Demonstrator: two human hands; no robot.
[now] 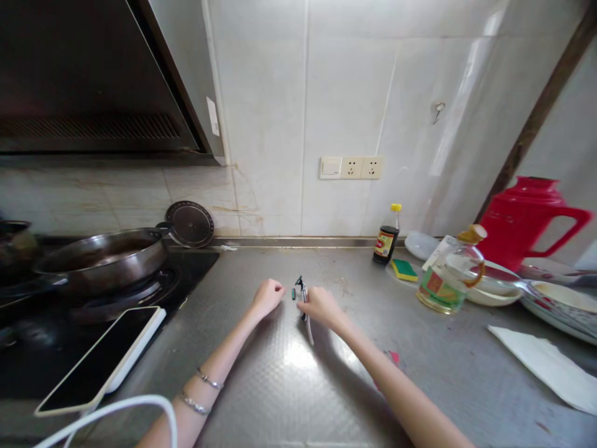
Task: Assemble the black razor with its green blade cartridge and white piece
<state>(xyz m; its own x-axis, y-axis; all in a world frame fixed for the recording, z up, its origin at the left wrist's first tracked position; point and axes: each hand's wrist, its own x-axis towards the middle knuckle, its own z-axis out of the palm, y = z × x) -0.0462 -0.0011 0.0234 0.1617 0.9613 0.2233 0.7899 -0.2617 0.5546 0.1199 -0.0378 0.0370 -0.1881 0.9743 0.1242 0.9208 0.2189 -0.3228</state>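
I look down, through the head camera, on two bare hands at the middle of a grey metal counter [261, 386]. The right hand [321, 303] is closed around a slim tool [303, 290], which stands out past the fingers on both sides; its dark green head points toward the wall [261, 93], and its pale lower end points back toward me. The tool is too small for me to name surely. A small green piece [293, 294] lies on the counter just left of it, between the hands. The left hand [269, 297] is near that piece, fingers curled in; I cannot tell whether anything is inside. Two bracelets [194, 406] circle the left forearm.

To my left, a steel pan [112, 264] sits on a black stove [28, 367], with a phone [100, 361] slanting across the stove's near edge. To my right, I see a sauce bottle [386, 241] with a yellow cap, a green-and-yellow sponge [405, 270] just beside it, a glass jug [441, 291], a red flask [517, 218] and white paper [545, 367].
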